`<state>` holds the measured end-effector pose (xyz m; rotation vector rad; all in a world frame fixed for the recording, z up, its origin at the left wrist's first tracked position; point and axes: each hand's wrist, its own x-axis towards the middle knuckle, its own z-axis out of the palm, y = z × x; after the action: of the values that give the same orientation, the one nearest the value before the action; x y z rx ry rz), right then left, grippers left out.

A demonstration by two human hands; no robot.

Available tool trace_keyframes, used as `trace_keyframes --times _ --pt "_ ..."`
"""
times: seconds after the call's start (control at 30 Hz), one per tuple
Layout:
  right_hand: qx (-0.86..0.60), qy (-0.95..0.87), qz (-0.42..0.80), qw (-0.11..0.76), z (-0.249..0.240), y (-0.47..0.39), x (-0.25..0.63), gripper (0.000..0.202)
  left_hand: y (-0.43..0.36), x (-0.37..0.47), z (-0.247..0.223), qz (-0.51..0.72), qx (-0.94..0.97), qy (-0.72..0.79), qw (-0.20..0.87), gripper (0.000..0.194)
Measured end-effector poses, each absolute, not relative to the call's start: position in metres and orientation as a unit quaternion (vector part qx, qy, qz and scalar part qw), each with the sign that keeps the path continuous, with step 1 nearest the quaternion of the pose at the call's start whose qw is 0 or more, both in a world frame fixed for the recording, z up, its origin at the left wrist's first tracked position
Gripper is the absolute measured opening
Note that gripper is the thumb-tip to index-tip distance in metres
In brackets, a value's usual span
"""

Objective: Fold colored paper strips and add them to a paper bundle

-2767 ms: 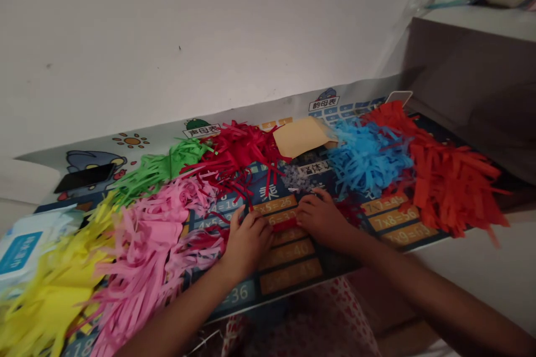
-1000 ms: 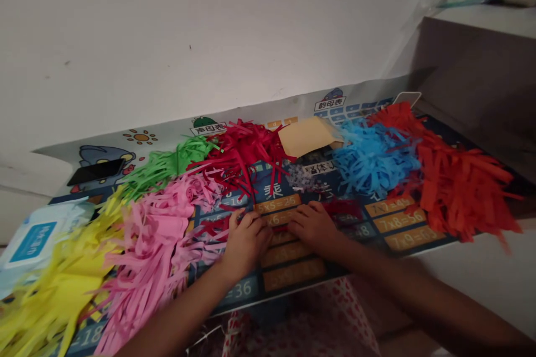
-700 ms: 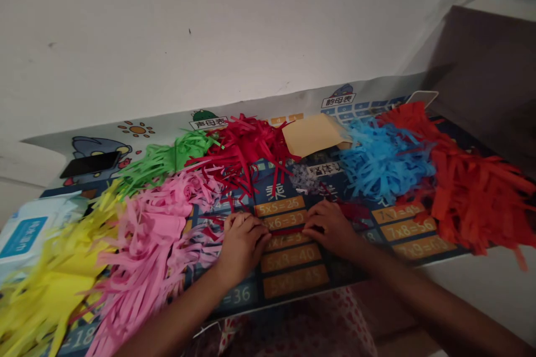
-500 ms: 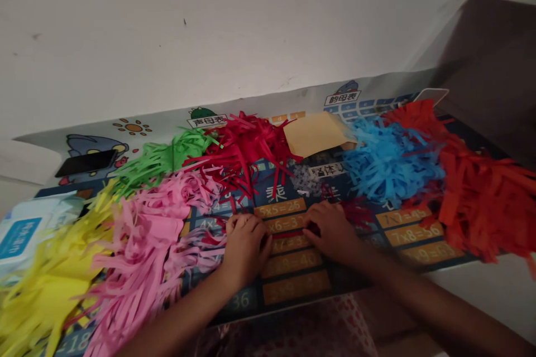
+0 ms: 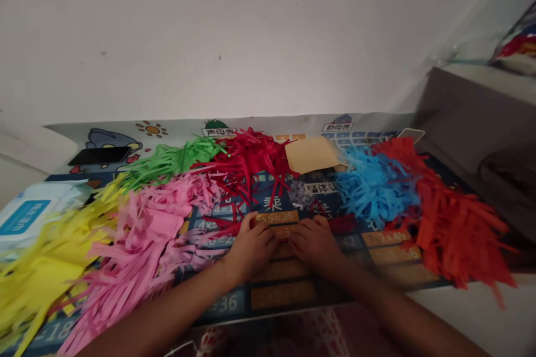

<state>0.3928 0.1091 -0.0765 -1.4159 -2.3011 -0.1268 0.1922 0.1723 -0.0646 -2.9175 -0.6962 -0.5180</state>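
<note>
A dark red fringed paper strip (image 5: 341, 224) lies low over the mat, its cut ends spreading out left and right of my hands. My left hand (image 5: 254, 242) is closed on its left part, fingers curled. My right hand (image 5: 314, 242) grips the right part, the fingertips nearly meeting those of the left. The middle of the strip is hidden under the fingers. To the left, pink paper fringe (image 5: 146, 251) comes close to my left wrist. Just beyond the hands sits a small pile of greyish bits (image 5: 300, 194).
Yellow (image 5: 54, 262), green (image 5: 176, 159), red (image 5: 251, 159), blue (image 5: 377, 184) and orange-red (image 5: 456, 223) paper fringes cover the printed mat (image 5: 282, 294). A tan paper packet (image 5: 312, 156), a phone (image 5: 100, 156) and a white-blue pack (image 5: 37, 215) lie at the back and left. A wall rises behind.
My hands have come closer together over the mat, and a thin red stretch between them is now covered. The camera view has tilted up and levelled.
</note>
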Motion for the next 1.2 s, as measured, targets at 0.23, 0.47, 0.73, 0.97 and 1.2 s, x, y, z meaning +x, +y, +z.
trace_keyframes --times 0.23,0.47,0.73,0.97,1.2 --pt "-0.493 -0.709 0.352 0.362 -0.006 0.067 0.371 0.027 0.135 0.157 0.019 -0.301 -0.944 -0.134 0.032 0.032" --pt "-0.406 -0.339 0.714 0.458 -0.028 0.072 0.337 0.022 0.122 0.156 0.008 -0.396 -0.899 -0.189 -0.018 0.02" --pt "-0.456 -0.285 0.668 0.515 -0.041 0.058 0.319 0.026 0.105 0.16 -0.023 -0.454 -0.816 -0.325 -0.15 0.015" --pt "-0.482 -0.2 0.67 0.527 -0.047 0.064 0.315 0.035 0.098 0.163 -0.028 -0.46 -0.793 -0.329 -0.225 0.015" --pt "-0.52 -0.235 0.61 0.55 -0.053 0.06 0.307 0.028 0.099 0.165 -0.031 -0.467 -0.776 -0.321 -0.278 0.014"
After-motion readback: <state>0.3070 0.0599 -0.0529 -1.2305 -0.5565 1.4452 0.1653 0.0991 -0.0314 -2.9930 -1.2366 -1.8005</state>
